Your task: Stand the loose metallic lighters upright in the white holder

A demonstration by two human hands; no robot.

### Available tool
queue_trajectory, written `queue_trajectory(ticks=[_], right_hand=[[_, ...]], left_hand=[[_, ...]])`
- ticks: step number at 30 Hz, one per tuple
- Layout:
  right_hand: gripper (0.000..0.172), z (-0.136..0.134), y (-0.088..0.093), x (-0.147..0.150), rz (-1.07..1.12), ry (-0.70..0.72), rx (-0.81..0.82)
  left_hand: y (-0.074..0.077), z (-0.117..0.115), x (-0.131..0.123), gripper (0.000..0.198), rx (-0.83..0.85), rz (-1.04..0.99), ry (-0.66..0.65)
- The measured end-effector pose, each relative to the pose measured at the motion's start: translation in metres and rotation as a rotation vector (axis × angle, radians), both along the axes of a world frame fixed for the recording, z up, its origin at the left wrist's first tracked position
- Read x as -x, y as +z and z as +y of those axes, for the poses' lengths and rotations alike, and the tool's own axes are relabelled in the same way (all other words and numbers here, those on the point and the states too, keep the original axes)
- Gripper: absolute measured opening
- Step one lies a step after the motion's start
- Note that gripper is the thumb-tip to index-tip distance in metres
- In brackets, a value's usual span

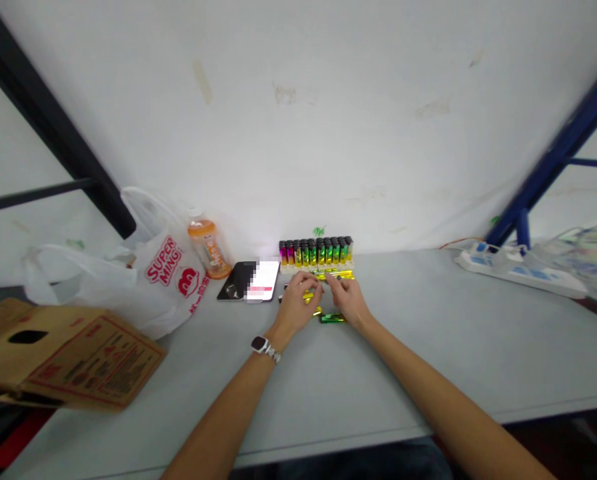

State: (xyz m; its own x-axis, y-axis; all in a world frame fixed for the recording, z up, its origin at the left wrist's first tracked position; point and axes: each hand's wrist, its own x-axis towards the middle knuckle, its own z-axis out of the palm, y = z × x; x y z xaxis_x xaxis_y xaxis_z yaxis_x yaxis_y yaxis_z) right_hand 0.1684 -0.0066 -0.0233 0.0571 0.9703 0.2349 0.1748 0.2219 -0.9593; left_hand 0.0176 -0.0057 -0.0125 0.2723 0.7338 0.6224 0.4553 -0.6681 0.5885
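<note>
My left hand (299,300), with a watch (261,345) on its wrist, has its fingers curled together; what they grip is hidden. Yellow lighters (309,296) show beside and under its fingers. My right hand (347,299) faces it, thumb and fingers pinched around something small that I cannot make out, with a dark bit at the fingertips. A green lighter (332,319) lies on the table just below the right hand. Shiny yellow lighters (347,274) lie beyond the fingertips. Behind both hands, upright lighters with black tops (323,251) stand in rows in a pale holder (289,269).
A phone-like flat device (235,281), partly blurred out, lies left of the holder. Further left are an orange drink bottle (209,247), a white plastic bag (153,293) and a cardboard box (98,360). A white power strip (521,270) sits on the right. A wall closes off the back.
</note>
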Motion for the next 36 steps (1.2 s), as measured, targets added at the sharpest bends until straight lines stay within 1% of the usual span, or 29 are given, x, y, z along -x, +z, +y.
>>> queue_trajectory(ticks=[3, 9, 13, 17, 22, 26, 30, 33, 36], right_hand=[[0.056, -0.004, 0.002, -0.001, -0.051, -0.063, -0.056], [0.044, -0.007, 0.007, 0.002, -0.105, -0.128, -0.084], [0.03, -0.006, 0.005, 0.003, -0.15, -0.109, -0.137], [0.024, -0.006, 0.003, 0.004, -0.15, -0.08, -0.16], [0.024, -0.006, 0.0, 0.005, -0.149, -0.083, -0.151], [0.033, -0.008, 0.001, 0.004, -0.155, -0.093, -0.161], [0.041, -0.011, 0.003, 0.004, -0.127, -0.045, -0.189], [0.038, -0.011, 0.002, 0.004, -0.099, -0.031, -0.176], [0.029, -0.009, 0.001, 0.005, -0.114, -0.038, -0.168]], left_hand=[[-0.002, 0.0, 0.0, 0.019, 0.026, -0.006, -0.01], [-0.003, 0.001, 0.001, 0.02, 0.048, 0.005, -0.013], [-0.004, 0.001, 0.0, 0.018, 0.033, 0.023, -0.012], [-0.005, 0.002, 0.0, 0.018, 0.032, 0.03, -0.006], [-0.007, 0.003, 0.001, 0.018, 0.031, 0.056, -0.014], [-0.008, 0.003, 0.0, 0.016, 0.041, 0.052, -0.012], [-0.007, 0.001, 0.0, 0.016, 0.044, 0.038, -0.017], [-0.006, 0.0, 0.0, 0.016, 0.047, 0.039, -0.016], [-0.006, 0.0, 0.0, 0.014, 0.039, 0.038, -0.022]])
